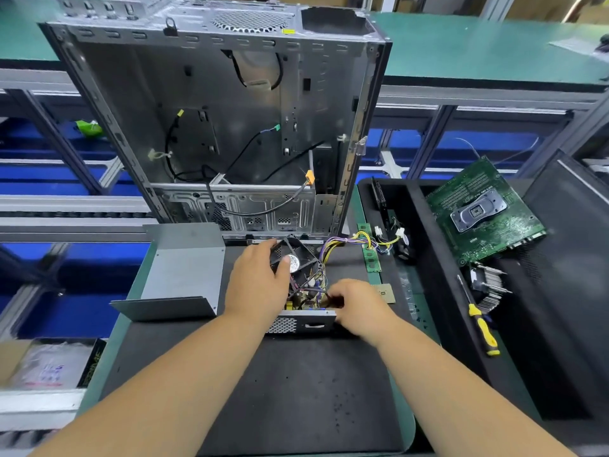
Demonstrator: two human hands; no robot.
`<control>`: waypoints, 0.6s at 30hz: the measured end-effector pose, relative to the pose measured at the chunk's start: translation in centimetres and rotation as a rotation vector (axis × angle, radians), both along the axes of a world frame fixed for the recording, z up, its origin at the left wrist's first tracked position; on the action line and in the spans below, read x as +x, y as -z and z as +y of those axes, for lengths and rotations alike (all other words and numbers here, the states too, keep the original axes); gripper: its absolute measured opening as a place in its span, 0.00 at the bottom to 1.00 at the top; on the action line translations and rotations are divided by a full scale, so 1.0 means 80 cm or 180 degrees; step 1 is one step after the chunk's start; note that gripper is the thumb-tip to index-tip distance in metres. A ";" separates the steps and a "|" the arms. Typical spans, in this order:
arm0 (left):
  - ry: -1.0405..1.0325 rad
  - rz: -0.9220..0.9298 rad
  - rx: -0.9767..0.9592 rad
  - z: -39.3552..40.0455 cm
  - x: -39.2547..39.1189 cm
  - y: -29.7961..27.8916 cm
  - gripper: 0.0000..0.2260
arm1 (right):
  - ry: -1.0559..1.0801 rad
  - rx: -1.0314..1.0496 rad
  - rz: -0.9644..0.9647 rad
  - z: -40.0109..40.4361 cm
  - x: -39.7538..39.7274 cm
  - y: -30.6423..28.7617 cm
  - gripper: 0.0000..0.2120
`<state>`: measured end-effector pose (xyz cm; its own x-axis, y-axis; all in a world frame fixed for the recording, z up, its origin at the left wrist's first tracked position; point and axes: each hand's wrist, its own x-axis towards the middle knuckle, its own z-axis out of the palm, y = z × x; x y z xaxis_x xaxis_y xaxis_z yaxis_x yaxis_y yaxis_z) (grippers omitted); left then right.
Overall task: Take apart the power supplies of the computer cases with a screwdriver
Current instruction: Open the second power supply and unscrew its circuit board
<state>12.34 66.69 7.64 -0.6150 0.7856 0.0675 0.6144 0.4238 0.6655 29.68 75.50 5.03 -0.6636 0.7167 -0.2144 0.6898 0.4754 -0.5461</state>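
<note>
Taking the opened power supply [304, 296] in the middle of the black mat [263, 384] as the landmark: to its left, just beside it, lies its grey metal cover [181, 268], off and turned open side up. Behind the power supply stands the emptied computer case [211, 120], with loose cables hanging inside. The left hand [260, 280] rests on the power supply's black fan [295, 258], fingers curled round the fan's frame and the thumb lying across its hub. The right hand [357, 308] reaches into the power supply's right side, fingertips pinching at something among the wires by the circuit board; what exactly it holds I cannot tell. To the right of the power supply, well apart, a yellow-handled screwdriver [478, 319] lies in a black tray [425, 258], beneath a green motherboard [484, 209].
</note>
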 end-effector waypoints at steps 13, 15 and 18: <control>-0.0024 0.0337 -0.0183 0.007 0.007 0.003 0.30 | -0.0568 0.0530 -0.0608 -0.002 -0.006 -0.021 0.09; -0.0018 0.0359 -0.0192 0.008 0.006 0.003 0.30 | -0.0527 0.0520 -0.0525 -0.001 -0.006 -0.020 0.10; -0.0026 0.0396 -0.0230 0.007 0.006 0.003 0.30 | -0.0606 0.0544 -0.0510 -0.001 -0.007 -0.018 0.10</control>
